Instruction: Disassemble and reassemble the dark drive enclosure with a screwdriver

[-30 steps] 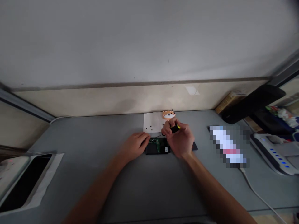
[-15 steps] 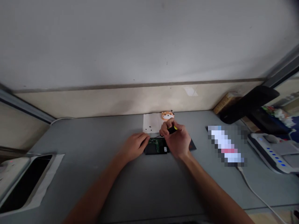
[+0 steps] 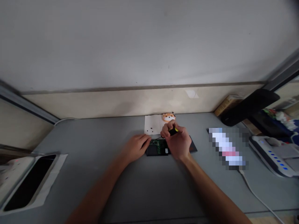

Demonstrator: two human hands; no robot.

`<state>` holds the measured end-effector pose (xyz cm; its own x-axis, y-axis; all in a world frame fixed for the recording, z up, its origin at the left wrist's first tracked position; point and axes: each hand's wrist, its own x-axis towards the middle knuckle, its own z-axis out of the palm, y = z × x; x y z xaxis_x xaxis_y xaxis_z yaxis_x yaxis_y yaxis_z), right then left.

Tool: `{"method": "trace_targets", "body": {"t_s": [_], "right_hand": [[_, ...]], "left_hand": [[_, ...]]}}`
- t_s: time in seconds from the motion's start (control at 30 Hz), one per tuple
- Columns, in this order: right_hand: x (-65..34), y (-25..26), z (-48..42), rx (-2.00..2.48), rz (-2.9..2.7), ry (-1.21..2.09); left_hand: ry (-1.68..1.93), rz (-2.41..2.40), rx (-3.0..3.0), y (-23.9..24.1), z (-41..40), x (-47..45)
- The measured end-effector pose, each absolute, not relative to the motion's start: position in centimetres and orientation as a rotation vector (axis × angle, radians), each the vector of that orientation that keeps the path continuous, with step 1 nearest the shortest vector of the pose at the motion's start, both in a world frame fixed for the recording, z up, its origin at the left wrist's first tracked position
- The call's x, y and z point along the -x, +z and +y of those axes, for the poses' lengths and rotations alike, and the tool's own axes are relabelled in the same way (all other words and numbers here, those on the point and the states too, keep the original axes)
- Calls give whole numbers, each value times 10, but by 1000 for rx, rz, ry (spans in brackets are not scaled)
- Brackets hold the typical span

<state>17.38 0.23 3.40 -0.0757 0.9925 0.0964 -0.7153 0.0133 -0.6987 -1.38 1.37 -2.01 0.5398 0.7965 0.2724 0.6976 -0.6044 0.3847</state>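
A small black device with a bare green circuit board (image 3: 157,147) lies on the grey desk (image 3: 144,183). My left hand (image 3: 136,147) rests against its left edge with curled fingers, holding it steady. My right hand (image 3: 177,142) is closed round a black and yellow screwdriver (image 3: 173,131), with its tip down over the right part of the board. Just behind lies a white sheet of paper (image 3: 153,124) with a few tiny dark screws on it. An orange animal figure (image 3: 168,117) sits at the sheet's far right corner.
A tray with a dark phone-like slab (image 3: 28,182) is at the left edge. A blurred-out object (image 3: 227,147) with a white cable, a device with blue lights (image 3: 274,154) and a black lamp-like shape (image 3: 249,105) stand on the right. A wall closes the back.
Both hands stay on the device; my right hand has shifted slightly with the screwdriver. The view has dipped a little.
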Motion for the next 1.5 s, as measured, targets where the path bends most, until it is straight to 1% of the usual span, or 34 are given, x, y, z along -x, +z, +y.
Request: {"method": "trace_targets", "body": {"t_s": [1.5], "right_hand": [[-171,32,3,506,-690,1489]], "left_hand": [[631,1256,-2585,-21,14,13]]}}
